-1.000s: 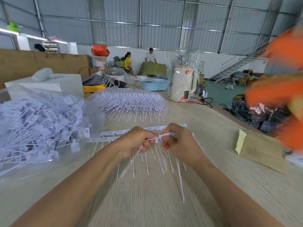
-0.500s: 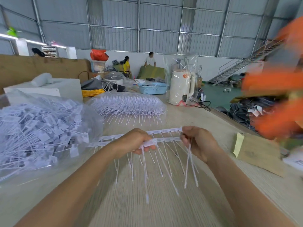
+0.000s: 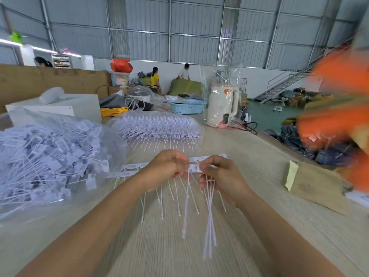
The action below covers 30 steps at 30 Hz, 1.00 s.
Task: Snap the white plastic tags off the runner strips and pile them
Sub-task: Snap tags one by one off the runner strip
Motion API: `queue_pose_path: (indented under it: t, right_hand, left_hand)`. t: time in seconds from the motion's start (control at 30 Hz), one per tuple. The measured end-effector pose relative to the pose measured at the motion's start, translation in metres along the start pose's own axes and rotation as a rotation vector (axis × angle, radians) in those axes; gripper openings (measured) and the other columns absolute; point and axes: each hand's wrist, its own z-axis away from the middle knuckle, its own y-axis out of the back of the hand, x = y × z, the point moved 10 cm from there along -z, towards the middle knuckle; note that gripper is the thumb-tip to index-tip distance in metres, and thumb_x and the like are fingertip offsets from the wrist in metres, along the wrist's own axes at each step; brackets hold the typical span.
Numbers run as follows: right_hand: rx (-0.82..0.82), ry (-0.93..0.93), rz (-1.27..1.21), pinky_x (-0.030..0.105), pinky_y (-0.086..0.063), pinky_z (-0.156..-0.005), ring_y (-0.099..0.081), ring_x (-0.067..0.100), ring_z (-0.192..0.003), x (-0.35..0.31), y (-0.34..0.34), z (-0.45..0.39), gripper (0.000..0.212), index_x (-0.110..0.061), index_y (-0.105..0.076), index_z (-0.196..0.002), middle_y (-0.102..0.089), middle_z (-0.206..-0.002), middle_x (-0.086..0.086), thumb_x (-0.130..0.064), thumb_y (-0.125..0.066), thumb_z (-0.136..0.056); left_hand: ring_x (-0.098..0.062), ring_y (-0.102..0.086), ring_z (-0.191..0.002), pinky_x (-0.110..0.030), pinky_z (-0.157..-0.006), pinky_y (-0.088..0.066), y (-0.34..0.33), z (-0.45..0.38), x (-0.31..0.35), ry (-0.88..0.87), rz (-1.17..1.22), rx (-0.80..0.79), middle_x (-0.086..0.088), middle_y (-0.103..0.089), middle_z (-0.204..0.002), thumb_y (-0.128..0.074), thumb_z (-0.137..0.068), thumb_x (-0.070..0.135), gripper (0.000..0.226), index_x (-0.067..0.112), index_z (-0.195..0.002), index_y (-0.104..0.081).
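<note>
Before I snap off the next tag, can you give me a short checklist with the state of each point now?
1. Left hand grips the strip: ok.
2. Right hand pinches at the strip: ok; it also holds a few loose tags hanging down.
3. Tags still hang from the strip between the hands: ok.
4. Table bare under the hanging tails: ok.
5. Bag of loose tags lies to the left of the hands: ok.
6. Which tag the right fingers pinch: cannot tell, blurred.

White plastic tags (image 3: 209, 216) look matt; table (image 3: 259, 226) seems pale, grained wood.
</note>
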Motion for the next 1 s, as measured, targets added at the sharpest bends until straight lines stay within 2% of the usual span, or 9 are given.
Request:
queue_pose_path:
  t: [0.07,0.13,0.33,0.47,0.57,0.67,0.8,0.9,1.0]
  right_hand:
    - [0.013,0.034,-0.022,0.026,-0.05,-0.048,-0.057,0.015,-0.047,-0.003,0.003,-0.001,0.015,-0.004,-0.057,-0.076,-0.056,-0.061,0.008,0.0,-0.056,-0.091]
    - [-0.012,0.075,0.001,0.026,-0.049,-0.047,-0.055,0.014,-0.048,-0.006,0.0,0.0,0.015,-0.006,-0.057,-0.077,-0.056,-0.062,0.007,-0.002,-0.056,-0.092]
    - [-0.075,0.117,0.134,0.023,-0.045,-0.046,-0.054,0.014,-0.047,-0.007,-0.01,0.002,0.01,0.0,-0.059,-0.097,-0.056,-0.065,0.007,-0.007,-0.052,-0.095]
    - [-0.077,0.181,0.3,0.018,-0.04,-0.045,-0.05,0.01,-0.039,-0.014,-0.012,0.006,0.018,0.01,-0.061,-0.09,-0.055,-0.053,0.008,-0.007,-0.056,-0.093]
    - [-0.013,0.249,0.383,0.019,-0.043,-0.04,-0.049,0.006,-0.035,-0.021,-0.009,0.008,0.009,0.003,-0.061,-0.085,-0.051,-0.055,0.008,0.001,-0.055,-0.091]
    - [0.013,0.411,0.584,0.028,-0.05,-0.041,-0.055,0.01,-0.042,-0.034,-0.016,0.013,0.01,-0.002,-0.062,-0.084,-0.054,-0.067,0.003,0.003,-0.055,-0.09]
    - [0.155,0.571,0.767,0.024,-0.045,-0.061,-0.055,0.016,-0.065,-0.052,0.003,0.013,0.009,0.003,-0.064,-0.082,-0.062,-0.079,0.012,0.009,-0.057,-0.084]
    - [0.308,0.158,0.112,0.021,-0.046,-0.043,-0.049,0.013,-0.045,-0.029,0.072,-0.005,0.014,0.001,-0.059,-0.078,-0.05,-0.063,0.011,0.001,-0.054,-0.091]
    - [0.133,-0.072,-0.483,0.016,-0.042,-0.041,-0.042,0.01,-0.038,-0.016,0.066,-0.006,0.021,0.001,-0.05,-0.073,-0.037,-0.063,0.012,-0.002,-0.046,-0.093]
  left_hand:
    - [-0.011,-0.064,-0.054,-0.017,-0.049,-0.04,0.001,0.001,-0.01,0.112,0.161,0.014,-0.007,-0.067,-0.063,-0.059,-0.09,0.006,0.004,0.007,-0.089,-0.062]
    - [-0.014,-0.067,-0.056,-0.017,-0.046,-0.04,-0.005,0.003,-0.018,0.189,0.21,-0.019,-0.006,-0.07,-0.065,-0.06,-0.09,0.013,0.005,0.011,-0.086,-0.061]
    - [-0.008,-0.058,-0.046,-0.018,-0.047,-0.035,-0.007,0.004,-0.009,0.094,0.158,0.028,-0.002,-0.066,-0.056,-0.064,-0.089,0.016,0.008,0.009,-0.085,-0.063]
    - [-0.007,-0.052,-0.042,-0.016,-0.043,-0.036,-0.008,0.006,-0.016,0.169,0.187,0.038,0.0,-0.062,-0.053,-0.071,-0.082,0.018,0.012,0.007,-0.077,-0.068]
    - [-0.004,-0.044,-0.039,-0.014,-0.04,-0.033,-0.019,0.009,-0.026,0.314,0.262,-0.066,0.003,-0.055,-0.048,-0.067,-0.085,0.018,0.01,0.008,-0.084,-0.064]
    - [-0.002,-0.037,-0.036,-0.012,-0.037,-0.029,-0.028,0.013,-0.031,0.421,0.322,-0.177,0.007,-0.046,-0.045,-0.057,-0.09,0.02,0.013,0.015,-0.079,-0.054]
    - [-0.003,-0.035,-0.034,-0.013,-0.037,-0.026,-0.031,0.021,-0.032,0.49,0.308,-0.28,0.007,-0.045,-0.044,-0.054,-0.09,0.016,0.018,0.015,-0.072,-0.051]
    - [-0.005,-0.042,-0.038,-0.015,-0.04,-0.032,-0.016,0.015,-0.026,0.406,0.275,-0.197,0.003,-0.051,-0.047,-0.058,-0.088,0.015,0.014,0.012,-0.074,-0.057]
    - [-0.008,-0.053,-0.048,-0.018,-0.049,-0.039,0.001,0.006,-0.013,0.232,0.229,-0.025,-0.001,-0.063,-0.059,-0.056,-0.092,0.011,0.01,0.013,-0.086,-0.064]
